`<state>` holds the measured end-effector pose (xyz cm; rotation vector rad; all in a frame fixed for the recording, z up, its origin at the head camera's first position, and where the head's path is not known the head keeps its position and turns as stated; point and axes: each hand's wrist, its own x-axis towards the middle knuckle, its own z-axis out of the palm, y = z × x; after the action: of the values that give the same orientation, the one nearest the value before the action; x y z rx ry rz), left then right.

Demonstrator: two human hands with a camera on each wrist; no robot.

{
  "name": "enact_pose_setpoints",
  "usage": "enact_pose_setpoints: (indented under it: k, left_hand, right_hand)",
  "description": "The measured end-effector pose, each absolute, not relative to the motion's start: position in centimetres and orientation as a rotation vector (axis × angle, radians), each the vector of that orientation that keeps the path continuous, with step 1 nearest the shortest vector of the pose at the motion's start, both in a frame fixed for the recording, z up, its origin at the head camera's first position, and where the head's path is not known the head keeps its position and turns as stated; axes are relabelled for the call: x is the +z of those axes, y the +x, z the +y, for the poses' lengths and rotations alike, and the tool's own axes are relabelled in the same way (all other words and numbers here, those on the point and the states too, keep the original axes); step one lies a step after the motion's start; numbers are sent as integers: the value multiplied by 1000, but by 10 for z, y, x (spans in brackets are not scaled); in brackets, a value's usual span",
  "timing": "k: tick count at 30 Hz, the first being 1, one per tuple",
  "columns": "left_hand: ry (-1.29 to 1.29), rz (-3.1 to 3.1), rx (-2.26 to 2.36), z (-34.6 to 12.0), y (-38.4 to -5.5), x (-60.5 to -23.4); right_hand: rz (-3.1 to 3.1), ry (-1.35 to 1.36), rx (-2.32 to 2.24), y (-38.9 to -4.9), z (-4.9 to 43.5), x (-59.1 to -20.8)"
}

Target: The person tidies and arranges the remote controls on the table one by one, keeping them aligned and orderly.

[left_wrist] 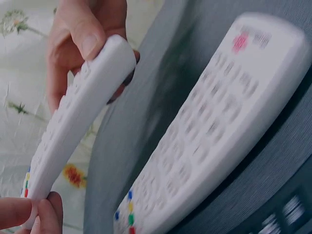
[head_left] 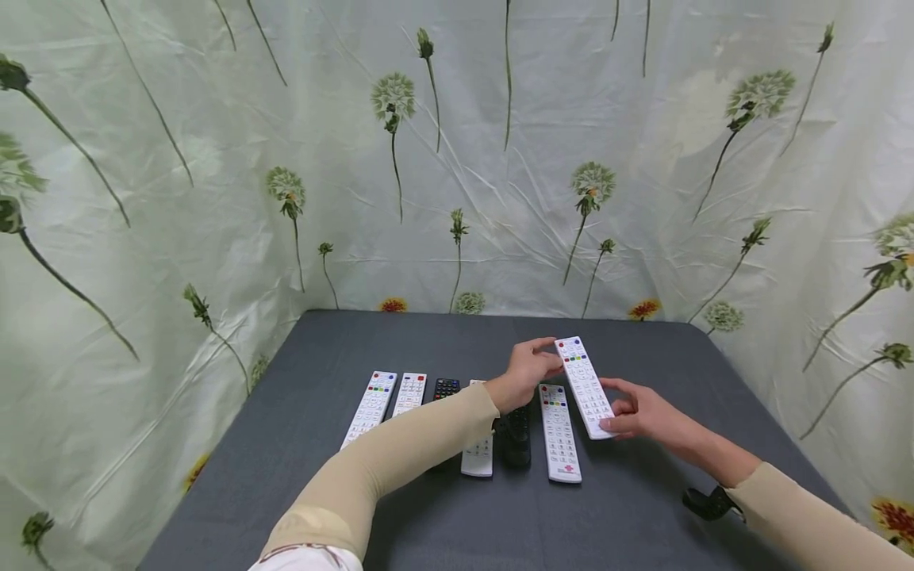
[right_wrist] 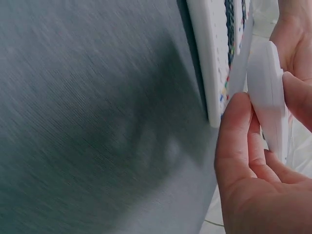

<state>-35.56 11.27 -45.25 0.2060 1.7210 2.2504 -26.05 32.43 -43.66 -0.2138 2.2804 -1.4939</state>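
A white remote control (head_left: 585, 388) is held tilted above the dark table between both hands. My left hand (head_left: 527, 371) pinches its far end, the one with coloured buttons. At the near end, my right hand (head_left: 646, 410) grips it between thumb and fingers. The left wrist view shows this remote (left_wrist: 80, 117) edge-on, with the right thumb (left_wrist: 90, 46) on its end. Just left of it, another white remote (head_left: 560, 434) lies flat on the table, its pink logo toward me.
Further left lie a black remote (head_left: 516, 440), a white one (head_left: 478, 457) partly under my left arm, another black one (head_left: 447, 388) and two white ones (head_left: 410, 392) (head_left: 370, 408). A floral curtain (head_left: 457, 159) hangs behind the grey table (head_left: 628, 507).
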Motion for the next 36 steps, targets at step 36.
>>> enact_pose_setpoints:
  k: [36]
  left_hand:
    - [53, 1895, 1984, 145, -337, -458]
  right_hand:
    - [2463, 48, -1519, -208, 314, -475]
